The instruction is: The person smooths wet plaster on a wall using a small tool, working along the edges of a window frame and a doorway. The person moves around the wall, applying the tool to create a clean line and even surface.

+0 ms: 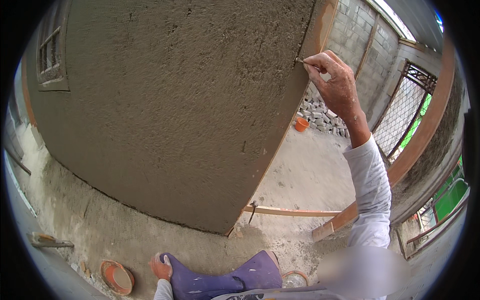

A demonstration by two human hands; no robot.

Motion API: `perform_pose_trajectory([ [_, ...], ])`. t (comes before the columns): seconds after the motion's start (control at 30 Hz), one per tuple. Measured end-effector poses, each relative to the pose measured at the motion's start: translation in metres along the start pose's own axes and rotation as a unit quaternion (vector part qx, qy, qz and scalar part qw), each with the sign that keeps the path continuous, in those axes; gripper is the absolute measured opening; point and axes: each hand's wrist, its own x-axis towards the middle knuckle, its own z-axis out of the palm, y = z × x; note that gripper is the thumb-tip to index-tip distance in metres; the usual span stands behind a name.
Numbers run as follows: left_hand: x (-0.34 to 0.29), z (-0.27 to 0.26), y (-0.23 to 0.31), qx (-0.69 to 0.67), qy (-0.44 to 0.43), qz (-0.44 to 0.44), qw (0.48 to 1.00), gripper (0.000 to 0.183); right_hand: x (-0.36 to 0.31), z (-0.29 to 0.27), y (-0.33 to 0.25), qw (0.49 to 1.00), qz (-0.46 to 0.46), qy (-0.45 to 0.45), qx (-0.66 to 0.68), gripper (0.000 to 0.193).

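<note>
My right hand [336,82] is raised at the right edge of a wet grey plastered wall [175,100]. Thumb and forefinger pinch a small thin piece that looks like a nail [300,60], its tip touching the plaster. From there a dark narrow groove [306,35] runs up along the wall's edge, beside a strip of smoother plaster. My left hand [161,266] rests low on my purple-clad knee [195,277], holding nothing, fingers spread over its side and partly hidden.
An orange bucket [117,277] stands on the floor at lower left. Through the doorway are a small orange bucket [301,124] and a heap of broken blocks [322,115]. A wooden bar [295,212] crosses the doorway low down; a wooden post [425,135] rises at right.
</note>
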Motion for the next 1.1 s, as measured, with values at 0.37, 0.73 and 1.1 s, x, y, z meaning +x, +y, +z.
perform_pose_trajectory([
  [0.37, 0.020, 0.043, -0.032, -0.019, 0.093, 0.065, 0.993, 0.037, -0.019, 0.009, -0.009, 0.999, -0.009, -0.012, -0.050, 0.013],
  [0.73, 0.010, 0.055, -0.028, -0.042, 0.127, 0.092, 0.987, 0.032, -0.058, 0.032, -0.023, 1.000, 0.003, 0.014, -0.022, 0.014],
  [1.1, 0.014, 0.064, -0.038, -0.063, 0.144, 0.098, 0.983, 0.031, -0.085, 0.048, -0.032, 1.000, -0.002, -0.019, -0.013, 0.015],
])
